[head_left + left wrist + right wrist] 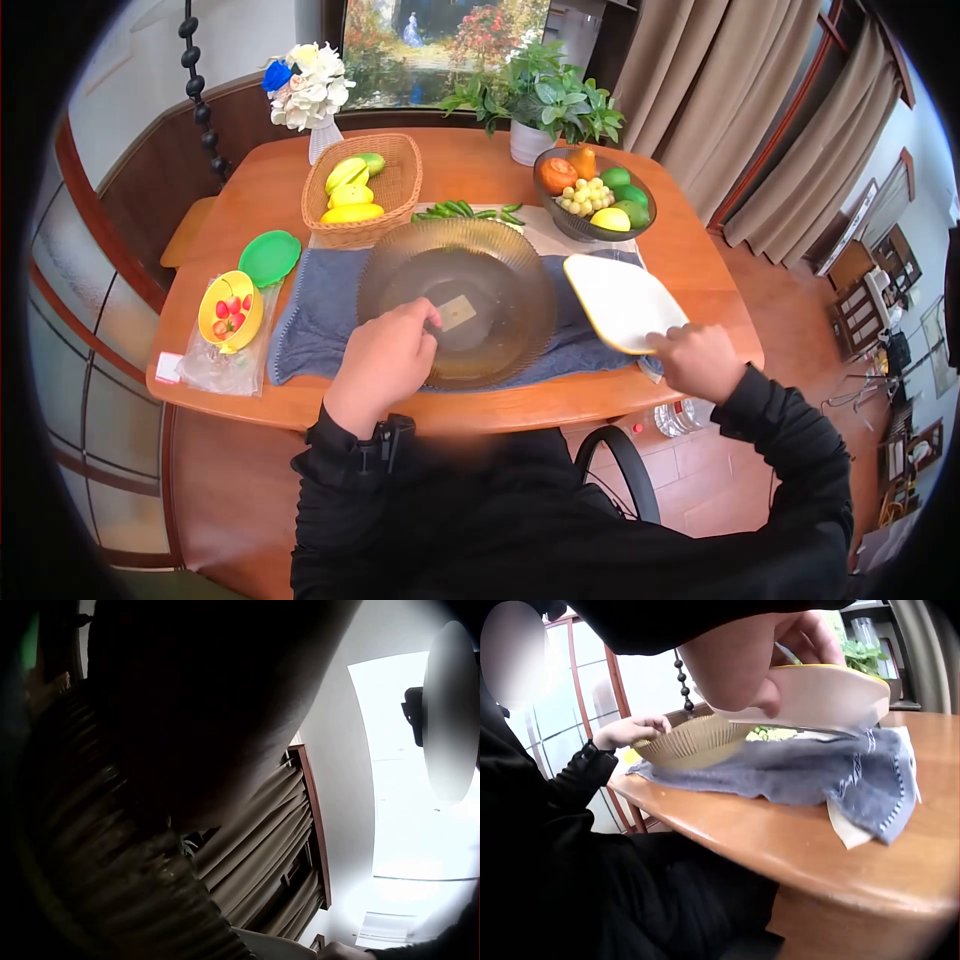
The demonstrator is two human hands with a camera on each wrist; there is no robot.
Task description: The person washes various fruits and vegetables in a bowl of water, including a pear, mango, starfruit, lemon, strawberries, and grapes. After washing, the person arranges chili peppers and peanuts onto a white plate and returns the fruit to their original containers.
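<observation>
A large translucent brown bowl [500,345] stands tilted on the blue-grey cloth, its ribbed wall [694,744] visible from the side. My left hand [385,360] grips its near-left rim, fingers curled over the edge. In the right wrist view that same left hand [634,731] is at the bowl's rim. My right hand [700,362] pinches the near corner of a white dish with a yellow edge [625,300], raised to the right of the bowl. The dish [825,697] hides part of the right hand [761,656]. Ribbed bowl wall [112,847] fills the left wrist view's dark lower left.
Behind the bowl lie green peppers [460,209], between a wicker basket [400,185] of yellow and green fruit and a dark fruit bowl [580,228]. A yellow bowl [247,325] of red fruit and a green lid [270,258] are at left. Vase and potted plant stand behind.
</observation>
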